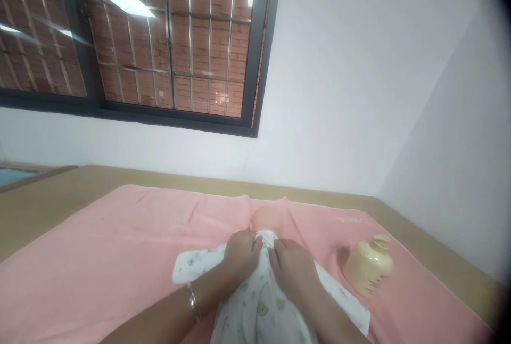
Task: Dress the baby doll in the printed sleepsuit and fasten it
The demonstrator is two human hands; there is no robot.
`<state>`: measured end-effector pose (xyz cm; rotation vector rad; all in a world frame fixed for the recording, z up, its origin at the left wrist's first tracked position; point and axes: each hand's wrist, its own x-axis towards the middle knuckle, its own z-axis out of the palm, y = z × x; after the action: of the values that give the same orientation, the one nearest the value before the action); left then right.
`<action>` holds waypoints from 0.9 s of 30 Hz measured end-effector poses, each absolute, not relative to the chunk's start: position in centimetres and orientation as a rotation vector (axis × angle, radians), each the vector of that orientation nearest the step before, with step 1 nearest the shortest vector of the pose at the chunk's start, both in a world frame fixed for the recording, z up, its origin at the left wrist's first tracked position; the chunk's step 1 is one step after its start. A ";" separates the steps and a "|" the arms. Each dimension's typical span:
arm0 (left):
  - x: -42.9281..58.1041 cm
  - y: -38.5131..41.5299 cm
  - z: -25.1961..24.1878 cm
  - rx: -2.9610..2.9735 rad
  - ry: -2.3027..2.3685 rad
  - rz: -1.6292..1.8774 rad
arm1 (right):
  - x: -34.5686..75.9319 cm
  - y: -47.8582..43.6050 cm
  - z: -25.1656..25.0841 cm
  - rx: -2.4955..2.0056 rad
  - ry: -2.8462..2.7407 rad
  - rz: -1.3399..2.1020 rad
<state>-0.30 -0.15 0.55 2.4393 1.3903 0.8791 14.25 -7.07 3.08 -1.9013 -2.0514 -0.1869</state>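
A baby doll lies on its back, its bald head (268,218) showing at the far end. It is dressed in a white baby gown (261,301) with small green prints, whose sleeves spread out to both sides. My left hand (242,252) has its fingers closed on the gown's collar, left of the neckline. On the other side of the neckline, my right hand (294,265) grips the collar with bent fingers. Both thumbs and fingertips come close together over the doll's upper chest, and my hands partly cover it.
A pink blanket (151,232) is spread under the doll over a wooden tabletop (51,200). To the right stands a cream-coloured, wide-bodied bottle or jar (368,268) with dark lettering. A white wall (327,93) and a barred window (171,40) close off the far side.
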 end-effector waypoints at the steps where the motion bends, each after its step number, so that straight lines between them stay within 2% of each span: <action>1: -0.3 -0.3 0.5 2.515 1.349 0.891 | 14.6 -6.9 3.0 -1.914 -2.016 -0.116; 6: -0.1 -0.6 0.4 2.733 1.211 0.980 | 16.4 -6.0 2.8 -1.947 -1.948 0.227; 11: -0.3 -0.1 0.7 2.441 1.404 0.859 | 14.2 -7.2 3.3 -1.958 -2.027 -0.109; 14: -0.3 0.0 0.7 2.459 1.391 0.853 | 13.6 -7.5 3.3 -1.932 -2.033 -0.159; 21: 0.1 -0.3 0.3 2.587 1.205 1.060 | 16.8 -5.5 3.0 -1.915 -1.976 0.323; 27: -0.3 0.3 0.4 2.356 1.374 0.939 | 14.6 -7.1 3.6 -1.915 -1.998 0.002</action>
<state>-0.32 0.30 0.42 2.3565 1.3740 0.9394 14.57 -7.12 3.62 -1.9153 -1.9979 0.0020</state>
